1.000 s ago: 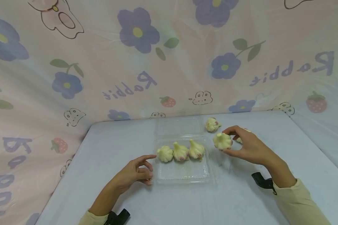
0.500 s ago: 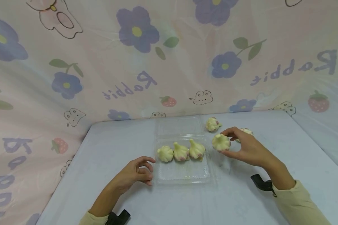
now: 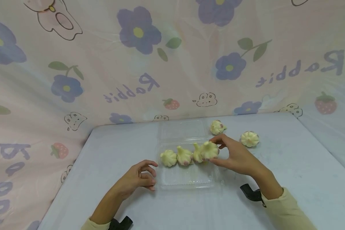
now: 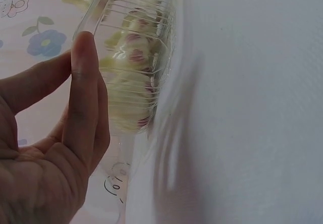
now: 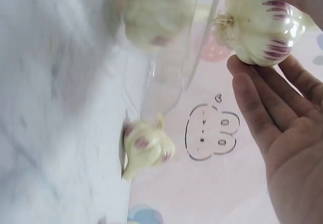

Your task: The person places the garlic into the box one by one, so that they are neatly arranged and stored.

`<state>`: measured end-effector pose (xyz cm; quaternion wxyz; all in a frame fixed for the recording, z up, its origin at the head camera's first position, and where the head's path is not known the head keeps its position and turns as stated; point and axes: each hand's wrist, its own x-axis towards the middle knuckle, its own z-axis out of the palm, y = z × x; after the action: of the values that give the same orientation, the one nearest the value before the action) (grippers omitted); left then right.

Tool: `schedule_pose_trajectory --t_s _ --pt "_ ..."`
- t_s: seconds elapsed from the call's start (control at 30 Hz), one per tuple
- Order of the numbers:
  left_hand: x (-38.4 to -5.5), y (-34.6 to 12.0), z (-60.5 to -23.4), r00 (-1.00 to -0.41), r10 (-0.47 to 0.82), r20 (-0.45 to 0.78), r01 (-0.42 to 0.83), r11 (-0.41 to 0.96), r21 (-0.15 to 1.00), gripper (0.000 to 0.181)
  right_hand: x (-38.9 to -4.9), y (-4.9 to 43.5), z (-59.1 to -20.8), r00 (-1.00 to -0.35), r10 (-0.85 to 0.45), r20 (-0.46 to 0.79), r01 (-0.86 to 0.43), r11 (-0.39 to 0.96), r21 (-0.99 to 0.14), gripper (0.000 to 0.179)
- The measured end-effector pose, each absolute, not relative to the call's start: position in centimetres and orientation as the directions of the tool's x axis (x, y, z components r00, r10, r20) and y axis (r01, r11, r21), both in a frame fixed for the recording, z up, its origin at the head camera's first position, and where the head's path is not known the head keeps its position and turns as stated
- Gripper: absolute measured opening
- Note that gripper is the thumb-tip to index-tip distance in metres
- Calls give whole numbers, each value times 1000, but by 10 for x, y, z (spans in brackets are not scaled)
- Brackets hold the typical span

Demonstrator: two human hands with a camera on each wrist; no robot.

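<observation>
Above the right end of a clear plastic clamshell box (image 3: pixel 187 183), my right hand (image 3: pixel 238 156) holds a garlic bulb (image 3: pixel 209 150) between thumb and fingers. In the right wrist view, that purple-streaked garlic bulb (image 5: pixel 260 24) shows its root end, raised over the box's rim. Three more bulbs sit in a row inside the box: one at left (image 3: pixel 168 157), a middle bulb (image 3: pixel 184 155), and a right bulb (image 3: pixel 197 153) partly hidden by the held one. At the box's left side, my left hand (image 3: pixel 139 177) has loosely bent fingers, fingertips (image 4: pixel 83 45) right at the rim.
Two loose garlic bulbs lie on the white table (image 3: pixel 276 179): one at the back (image 3: pixel 217 127), another farther right (image 3: pixel 249 139). The box's clear lid (image 3: pixel 182 129) lies folded back toward the patterned cloth (image 3: pixel 187 64) behind the table.
My right hand has carried the garlic bulb leftward from beside the box to over its right end, uncovering the loose bulb at right. The left hand has stayed almost still.
</observation>
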<state>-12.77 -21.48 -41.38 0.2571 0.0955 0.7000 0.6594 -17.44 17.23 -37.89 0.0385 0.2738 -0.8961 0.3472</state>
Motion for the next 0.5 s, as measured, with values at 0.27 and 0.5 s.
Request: schedule_pose_trajectory --t_s 0.27,0.5 --pt "-127 -214 -413 -849 473 -234 -205 112 972 65 -169 149 -383 -850 -463 253 -509 594 -623 58" --pt "-128 -213 -412 -846 482 -228 -206 100 973 68 -164 127 -389 -840 -466 278 -524 561 -641 57"
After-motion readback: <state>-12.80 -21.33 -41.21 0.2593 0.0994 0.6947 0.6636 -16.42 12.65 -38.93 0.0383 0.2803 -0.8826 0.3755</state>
